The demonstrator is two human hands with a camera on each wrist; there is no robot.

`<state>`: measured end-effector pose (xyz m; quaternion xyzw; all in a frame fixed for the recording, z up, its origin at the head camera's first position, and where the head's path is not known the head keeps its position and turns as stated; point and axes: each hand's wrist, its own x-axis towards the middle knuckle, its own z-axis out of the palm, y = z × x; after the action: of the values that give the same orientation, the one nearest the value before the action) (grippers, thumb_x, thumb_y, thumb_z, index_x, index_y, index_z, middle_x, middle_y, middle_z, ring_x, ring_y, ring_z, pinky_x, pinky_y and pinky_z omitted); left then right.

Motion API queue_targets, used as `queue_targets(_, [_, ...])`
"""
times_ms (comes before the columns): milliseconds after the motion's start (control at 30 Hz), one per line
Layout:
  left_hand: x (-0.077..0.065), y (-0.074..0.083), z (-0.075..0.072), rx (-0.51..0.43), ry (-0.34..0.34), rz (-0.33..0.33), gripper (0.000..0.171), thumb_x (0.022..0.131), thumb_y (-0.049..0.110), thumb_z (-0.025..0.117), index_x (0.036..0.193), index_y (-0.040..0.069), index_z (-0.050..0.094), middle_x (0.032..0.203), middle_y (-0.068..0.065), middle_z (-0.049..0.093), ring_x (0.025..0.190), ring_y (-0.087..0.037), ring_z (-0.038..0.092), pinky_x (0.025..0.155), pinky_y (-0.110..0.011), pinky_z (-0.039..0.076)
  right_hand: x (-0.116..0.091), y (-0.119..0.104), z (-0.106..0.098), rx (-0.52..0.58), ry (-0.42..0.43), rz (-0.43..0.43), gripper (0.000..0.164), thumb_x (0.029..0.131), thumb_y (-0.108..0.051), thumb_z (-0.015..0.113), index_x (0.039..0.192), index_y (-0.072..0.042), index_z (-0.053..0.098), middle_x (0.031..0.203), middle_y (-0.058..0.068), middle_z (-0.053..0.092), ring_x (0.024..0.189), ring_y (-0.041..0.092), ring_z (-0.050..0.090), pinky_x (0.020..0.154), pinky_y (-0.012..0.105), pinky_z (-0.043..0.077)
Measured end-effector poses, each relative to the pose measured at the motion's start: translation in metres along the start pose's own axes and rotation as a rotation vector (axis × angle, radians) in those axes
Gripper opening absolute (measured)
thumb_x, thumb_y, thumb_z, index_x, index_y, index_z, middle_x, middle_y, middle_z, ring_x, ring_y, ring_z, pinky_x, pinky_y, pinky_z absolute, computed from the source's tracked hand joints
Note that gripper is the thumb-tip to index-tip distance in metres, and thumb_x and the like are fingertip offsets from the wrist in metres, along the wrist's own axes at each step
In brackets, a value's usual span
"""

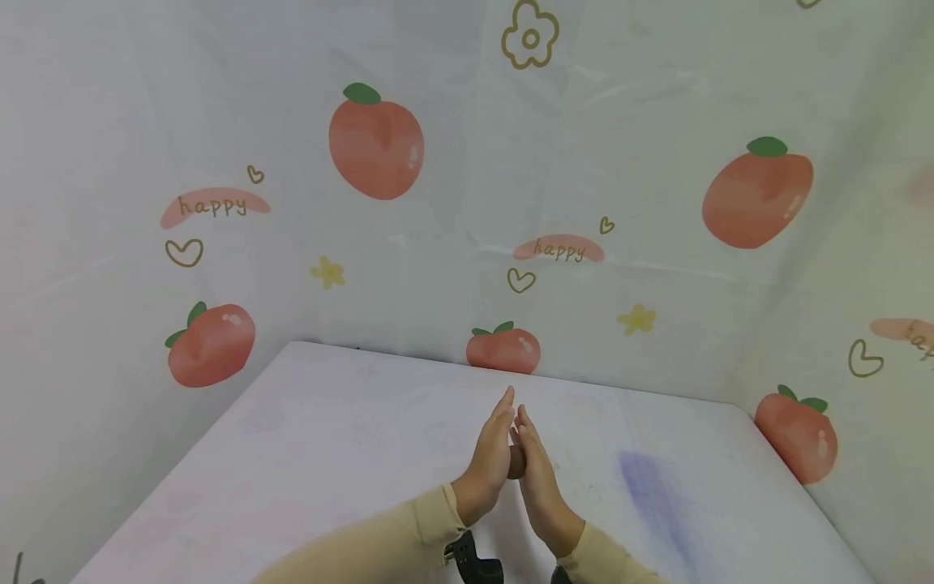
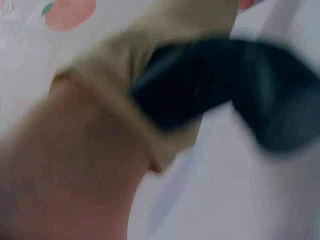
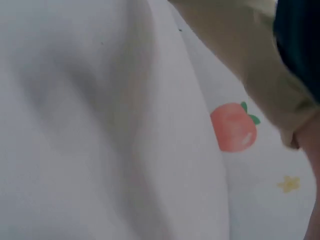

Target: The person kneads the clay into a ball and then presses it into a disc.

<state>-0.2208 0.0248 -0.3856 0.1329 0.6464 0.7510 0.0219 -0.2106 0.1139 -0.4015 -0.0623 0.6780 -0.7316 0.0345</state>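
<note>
Over the table, in the head view, both hands stand palm to palm with fingers straight and pointing away. A small dark brown rounded lump (image 1: 516, 462) sits between the palms, its near side showing and the rest hidden. My left hand (image 1: 487, 464) presses it from the left, my right hand (image 1: 541, 478) from the right. What the lump is made of, I cannot tell. The wrist views show neither the lump nor any fingers. A bare wrist (image 2: 75, 165) and beige sleeve fill much of the left wrist view; the right wrist view has a sleeve (image 3: 235, 40) at upper right.
The white table (image 1: 328, 438) carries a blue-purple smear (image 1: 657, 495) right of the hands. A white curtain (image 1: 438, 243) printed with peaches surrounds its back and sides. A black camera mount (image 1: 477, 561) hangs under the left wrist. Something thin and dark (image 1: 19, 566) shows at lower left.
</note>
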Motion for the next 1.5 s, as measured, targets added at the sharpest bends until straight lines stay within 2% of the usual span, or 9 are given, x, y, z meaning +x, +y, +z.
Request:
queue_targets(167, [0.007,-0.011,-0.007,0.03,0.041,-0.012,0.053,0.106,0.023,0.024,0.152,-0.001,0.02,0.161,-0.016,0.015,0.149,-0.033,0.006,0.12,-0.054,0.004,-0.009,0.001,0.006,0.015,-0.046,0.008,0.057,0.107,-0.026,0.019,0.154,0.001,0.0,0.161,0.021,-0.004,0.148,0.038,-0.007,0.117,0.059,0.002])
queue_targets(300, [0.008,-0.021,-0.01,0.036,0.061,-0.035,0.053,0.106,0.024,0.025,0.152,-0.001,0.021,0.161,-0.016,0.015,0.149,-0.034,0.007,0.119,-0.055,0.005,-0.016,0.0,0.008,-0.004,-0.058,-0.004,0.058,0.107,-0.028,0.02,0.154,0.001,0.001,0.161,0.023,-0.002,0.147,0.041,-0.001,0.117,0.061,0.002])
queue_targets(500, [0.002,-0.035,-0.009,0.041,0.053,-0.107,0.054,0.106,0.029,0.024,0.153,0.003,0.022,0.161,-0.014,0.016,0.149,-0.034,0.007,0.119,-0.056,0.005,-0.017,-0.006,0.006,-0.087,-0.03,-0.057,0.061,0.107,-0.036,0.023,0.155,-0.004,0.005,0.162,0.017,0.002,0.148,0.039,0.001,0.115,0.064,0.0])
queue_targets(667, [-0.006,-0.039,-0.002,0.021,0.03,-0.096,0.053,0.105,0.025,0.023,0.152,0.0,0.024,0.16,-0.016,0.017,0.149,-0.035,0.007,0.118,-0.057,0.006,-0.008,-0.009,0.002,-0.099,0.018,-0.116,0.058,0.107,-0.03,0.023,0.155,-0.003,0.007,0.162,0.017,0.005,0.149,0.036,0.005,0.119,0.056,0.006])
queue_targets(933, [-0.018,-0.032,0.006,-0.009,-0.059,-0.058,0.054,0.107,0.026,0.018,0.153,-0.003,0.015,0.161,-0.019,0.01,0.149,-0.036,0.003,0.118,-0.057,0.002,0.006,-0.006,-0.007,-0.101,0.06,-0.114,0.057,0.106,-0.027,0.021,0.155,-0.003,0.004,0.162,0.019,0.004,0.149,0.037,0.003,0.119,0.056,0.007])
queue_targets(1133, [-0.02,-0.02,0.01,0.007,-0.055,0.002,0.052,0.106,0.022,0.019,0.152,-0.003,0.02,0.16,-0.019,0.015,0.149,-0.034,0.008,0.119,-0.054,0.005,0.013,-0.001,-0.012,-0.076,0.086,-0.083,0.058,0.106,-0.028,0.023,0.155,-0.004,0.004,0.162,0.017,0.002,0.149,0.034,0.003,0.12,0.053,0.006])
queue_targets(1267, [-0.017,-0.009,0.009,-0.003,-0.044,0.026,0.052,0.107,0.024,0.019,0.152,-0.003,0.02,0.16,-0.018,0.015,0.149,-0.033,0.007,0.12,-0.054,0.005,0.012,0.003,-0.011,-0.067,0.086,-0.064,0.06,0.106,-0.031,0.025,0.155,-0.004,0.005,0.163,0.016,0.001,0.149,0.033,0.0,0.119,0.054,0.002])
queue_targets(1500, [-0.004,-0.003,0.003,0.009,-0.006,0.009,0.055,0.107,0.029,0.019,0.153,0.001,0.018,0.162,-0.013,0.013,0.15,-0.031,0.005,0.12,-0.053,0.003,0.003,0.008,-0.005,-0.101,0.066,-0.034,0.06,0.106,-0.035,0.026,0.156,-0.006,0.009,0.161,0.02,0.009,0.149,0.036,0.0,0.117,0.06,0.0])
